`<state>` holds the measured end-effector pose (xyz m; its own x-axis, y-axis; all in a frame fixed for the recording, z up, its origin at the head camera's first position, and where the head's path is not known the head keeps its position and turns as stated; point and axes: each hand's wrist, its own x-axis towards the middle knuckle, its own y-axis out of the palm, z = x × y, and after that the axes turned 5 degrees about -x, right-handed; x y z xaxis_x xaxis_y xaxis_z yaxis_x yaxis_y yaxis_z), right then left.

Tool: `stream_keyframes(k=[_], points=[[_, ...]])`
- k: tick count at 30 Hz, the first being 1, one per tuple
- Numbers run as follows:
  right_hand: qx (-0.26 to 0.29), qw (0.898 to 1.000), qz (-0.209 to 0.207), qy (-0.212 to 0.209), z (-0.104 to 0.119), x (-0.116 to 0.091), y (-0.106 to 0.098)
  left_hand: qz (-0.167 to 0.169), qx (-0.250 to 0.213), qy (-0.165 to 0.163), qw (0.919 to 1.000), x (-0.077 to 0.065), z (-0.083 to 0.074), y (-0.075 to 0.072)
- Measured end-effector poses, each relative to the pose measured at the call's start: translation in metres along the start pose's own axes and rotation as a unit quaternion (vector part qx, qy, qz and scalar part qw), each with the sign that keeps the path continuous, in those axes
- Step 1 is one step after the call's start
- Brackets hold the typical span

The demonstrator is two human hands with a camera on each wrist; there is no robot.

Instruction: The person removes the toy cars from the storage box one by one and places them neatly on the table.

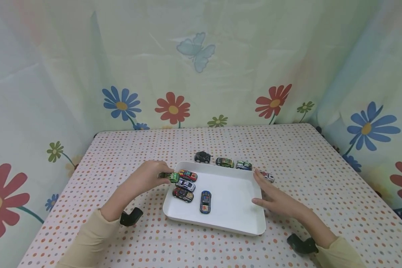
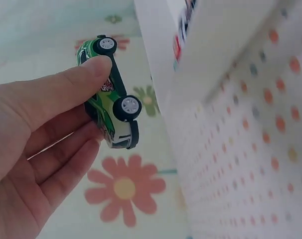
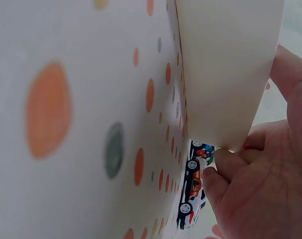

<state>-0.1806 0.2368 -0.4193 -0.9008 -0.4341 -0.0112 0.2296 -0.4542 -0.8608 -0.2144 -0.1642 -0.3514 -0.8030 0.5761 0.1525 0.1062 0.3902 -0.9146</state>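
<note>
My left hand pinches a green toy car between thumb and fingers, above the left rim of a shallow white tray. In the left wrist view the car's wheels face right, towards the tray. My right hand holds the tray's right wall near the far corner, with its thumb over the rim. Inside the tray, a red car, a white car and a black-and-red car sit in a column on the left. A blue car stands apart, nearer the middle.
Behind the tray's far edge are a black toy vehicle, a green-and-black car and a white, blue and green car. Another white car is beside my right fingers. A dotted cloth covers the table; flowered curtains surround it.
</note>
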Motion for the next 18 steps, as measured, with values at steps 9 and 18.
stream_keyframes(k=[9,18], points=[[0.009,1.0,-0.006,-0.003,0.003,-0.001,-0.003,0.009,0.006,-0.084,0.9964,-0.013,0.04,0.01],[0.006,1.0,-0.008,-0.002,0.002,-0.003,0.001,0.035,0.033,-0.098,0.994,-0.021,0.052,0.03]])
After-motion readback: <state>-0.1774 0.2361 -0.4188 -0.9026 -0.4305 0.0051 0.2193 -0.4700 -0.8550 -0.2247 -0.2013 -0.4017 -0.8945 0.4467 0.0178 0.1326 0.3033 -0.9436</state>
